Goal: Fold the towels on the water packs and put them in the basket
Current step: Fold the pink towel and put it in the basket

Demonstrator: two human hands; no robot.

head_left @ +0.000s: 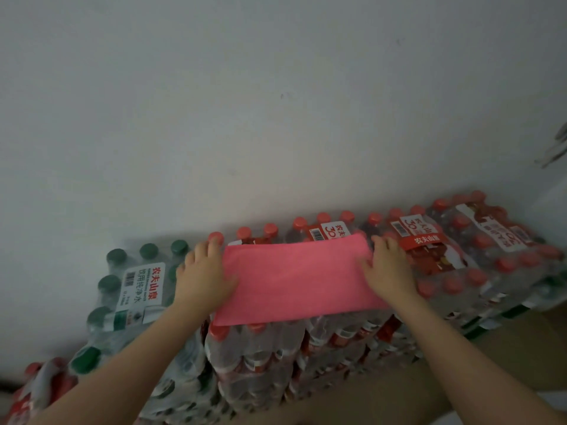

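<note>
A pink towel point(294, 280) lies flat as a long folded rectangle on top of the red-capped water packs point(435, 259). My left hand point(204, 271) rests palm down on the towel's left end, fingers spread, thumb on the cloth. At the towel's right end my right hand point(388, 268) presses down in the same way. Neither hand grips the cloth; both lie flat on it. No basket is in view.
A pack of green-capped bottles point(135, 280) stands to the left of the towel. More packs are stacked below the front edge point(276, 363). A pale wall point(276, 102) rises right behind the packs. Brown floor point(506, 348) shows at the lower right.
</note>
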